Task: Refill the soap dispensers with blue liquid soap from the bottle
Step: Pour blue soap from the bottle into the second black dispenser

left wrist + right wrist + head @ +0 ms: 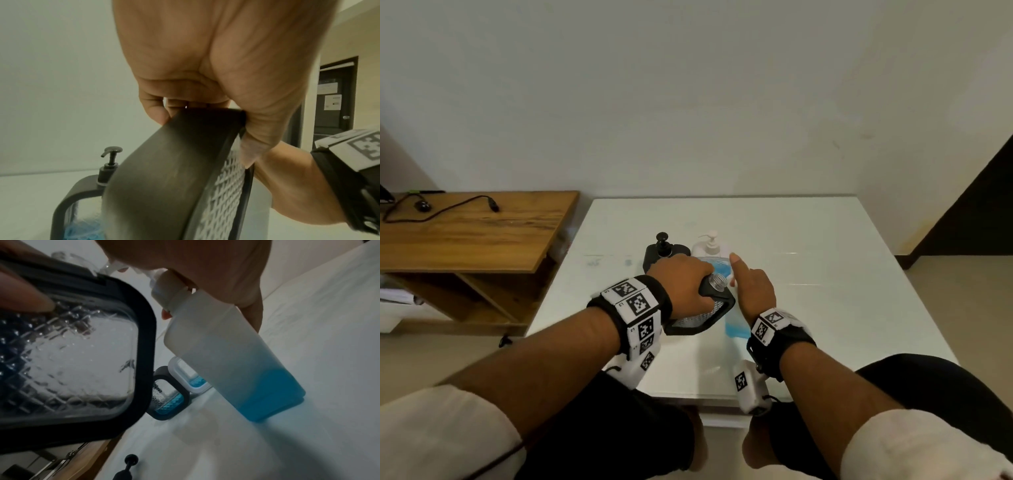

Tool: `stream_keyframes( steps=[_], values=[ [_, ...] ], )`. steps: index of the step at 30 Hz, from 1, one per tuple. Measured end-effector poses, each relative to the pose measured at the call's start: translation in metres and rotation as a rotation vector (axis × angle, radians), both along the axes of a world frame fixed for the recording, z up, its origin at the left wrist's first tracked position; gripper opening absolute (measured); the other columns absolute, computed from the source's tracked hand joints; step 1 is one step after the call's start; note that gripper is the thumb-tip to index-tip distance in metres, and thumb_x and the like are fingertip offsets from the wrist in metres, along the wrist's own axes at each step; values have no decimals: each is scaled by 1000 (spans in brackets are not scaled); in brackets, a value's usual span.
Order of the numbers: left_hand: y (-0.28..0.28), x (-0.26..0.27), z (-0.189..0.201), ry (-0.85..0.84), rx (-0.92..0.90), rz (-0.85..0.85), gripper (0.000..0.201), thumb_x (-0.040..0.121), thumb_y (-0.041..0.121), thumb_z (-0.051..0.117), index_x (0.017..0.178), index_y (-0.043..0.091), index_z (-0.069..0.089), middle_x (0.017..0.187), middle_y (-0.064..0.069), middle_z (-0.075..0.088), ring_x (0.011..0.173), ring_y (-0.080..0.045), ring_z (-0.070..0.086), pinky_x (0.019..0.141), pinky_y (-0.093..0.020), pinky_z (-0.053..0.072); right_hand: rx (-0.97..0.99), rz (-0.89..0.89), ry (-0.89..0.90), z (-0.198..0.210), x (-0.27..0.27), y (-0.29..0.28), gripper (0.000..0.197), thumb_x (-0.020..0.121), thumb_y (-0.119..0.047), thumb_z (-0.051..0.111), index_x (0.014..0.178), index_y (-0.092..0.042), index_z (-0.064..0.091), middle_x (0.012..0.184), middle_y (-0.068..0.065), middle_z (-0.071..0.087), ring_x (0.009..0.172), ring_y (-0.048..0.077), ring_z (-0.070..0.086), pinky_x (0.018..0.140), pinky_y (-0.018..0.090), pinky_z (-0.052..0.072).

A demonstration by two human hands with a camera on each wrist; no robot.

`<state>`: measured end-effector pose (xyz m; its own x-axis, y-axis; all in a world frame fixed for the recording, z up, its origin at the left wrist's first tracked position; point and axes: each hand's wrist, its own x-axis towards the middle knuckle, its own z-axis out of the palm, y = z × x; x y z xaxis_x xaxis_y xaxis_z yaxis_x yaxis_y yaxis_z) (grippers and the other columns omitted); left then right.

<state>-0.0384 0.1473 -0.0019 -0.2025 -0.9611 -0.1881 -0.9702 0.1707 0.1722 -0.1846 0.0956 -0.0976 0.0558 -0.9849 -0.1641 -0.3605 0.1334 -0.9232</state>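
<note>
My left hand [683,286] grips the top of a black-framed clear dispenser [702,317], tilted over the white table [825,260], with its pump off and its threaded neck [717,281] bare. In the left wrist view the fingers [156,110] curl over the dispenser's dark top edge [164,178]. My right hand [755,293] holds the translucent refill bottle [236,363] near its cap, index finger straight. Blue soap fills only the bottle's lower part [734,327]. The held dispenser [72,353] looks empty.
Behind my hands stand a black dispenser with a pump [663,248] and a white one [710,248], both holding some blue soap. A loose black pump [128,465] lies near the table's edge. A wooden side table [465,236] with a cable sits to the left.
</note>
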Motion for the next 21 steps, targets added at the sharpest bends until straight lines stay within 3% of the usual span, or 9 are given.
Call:
stream_keyframes(
  steps=[2, 3, 7, 10, 12, 18, 21],
  values=[
    [-2, 3, 0, -21, -12, -28, 31, 77, 47, 58, 98, 24, 61, 85, 5, 62, 80, -16, 56, 75, -37, 53, -34, -17, 15, -1, 1, 2, 79, 90, -74, 39, 69, -2, 67, 75, 14, 70, 78, 32, 65, 79, 40, 47],
    [-2, 3, -1, -3, -18, -35, 33, 76, 48, 58, 99, 25, 61, 85, 6, 62, 80, -15, 56, 75, -37, 53, -44, -30, 16, -3, 1, 2, 78, 91, -74, 38, 68, -4, 67, 75, 13, 70, 77, 30, 64, 78, 39, 46],
    [-4, -2, -11, 124, -23, -14, 40, 69, 53, 51, 96, 26, 63, 84, 7, 65, 77, -12, 58, 71, -36, 54, -39, -90, -25, -7, 1, -1, 90, 66, -92, 25, 60, -10, 62, 68, 6, 68, 69, 24, 62, 72, 35, 43],
    [-13, -2, -12, 112, -26, -5, 41, 66, 55, 49, 92, 27, 65, 83, 7, 64, 75, -12, 58, 70, -35, 54, -50, -96, -45, -8, 0, -1, 76, 82, -84, 30, 50, -19, 53, 60, 1, 62, 61, 19, 57, 68, 32, 40],
    [-14, 2, -15, 93, -6, 7, 33, 70, 53, 55, 88, 27, 64, 81, 6, 63, 75, -14, 57, 69, -33, 52, -46, -125, -35, -11, -1, -3, 69, 94, -72, 35, 59, -16, 59, 75, 5, 66, 72, 20, 61, 73, 33, 40],
    [-11, 7, -21, 58, 42, 18, 23, 76, 47, 61, 83, 26, 62, 80, 5, 61, 75, -14, 57, 65, -28, 47, -26, -151, -8, -10, 2, -3, 64, 96, -67, 37, 67, -16, 61, 86, 8, 65, 81, 22, 61, 80, 33, 40],
    [-11, 3, -20, 49, 5, 3, 23, 77, 45, 59, 84, 24, 63, 78, 3, 60, 77, -17, 56, 66, -29, 46, -22, -143, -21, -9, 2, -2, 63, 98, -64, 38, 63, -16, 58, 82, 8, 65, 76, 20, 60, 75, 33, 39]
  ],
)
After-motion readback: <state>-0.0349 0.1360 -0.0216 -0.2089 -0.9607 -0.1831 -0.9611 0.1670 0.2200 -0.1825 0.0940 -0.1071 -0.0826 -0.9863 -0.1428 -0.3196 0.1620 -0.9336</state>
